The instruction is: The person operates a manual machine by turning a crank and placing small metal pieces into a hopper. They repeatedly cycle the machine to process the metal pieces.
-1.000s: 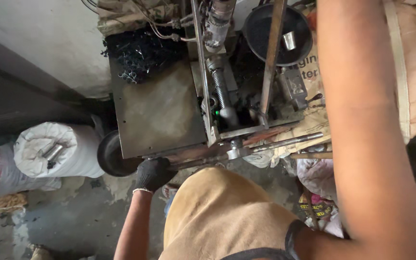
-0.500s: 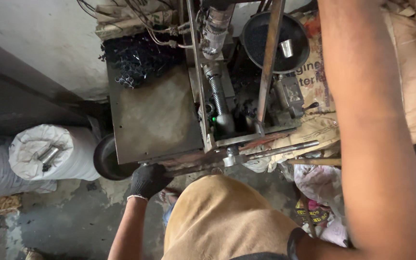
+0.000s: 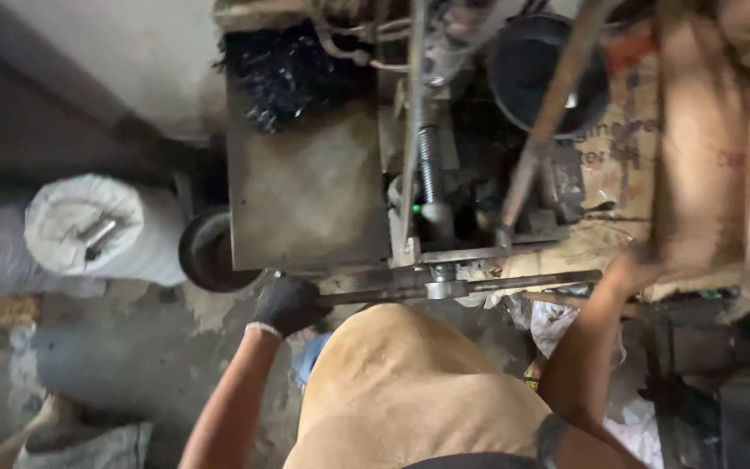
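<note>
My left hand (image 3: 286,304), in a black glove, is shut around the left end of a long metal bar (image 3: 479,285). The bar runs across the front of a grimy machine, through a hub below a threaded screw (image 3: 428,165). My bare right hand (image 3: 628,271) is at the bar's right end; it is blurred, so its grip is unclear. My knee in tan trousers (image 3: 410,391) sits just under the bar.
A flat steel plate (image 3: 305,200) forms the machine's left side, with a heap of black parts (image 3: 288,69) behind it. A white sack (image 3: 88,230) and a dark round pan (image 3: 206,254) lie to the left. A black bowl (image 3: 549,74) and brown sacking (image 3: 696,130) are on the right.
My right arm, raised across the right side before, has dropped so the hand is at the bar's right end. The view has shifted right and closer; my left hand stays on the bar.
</note>
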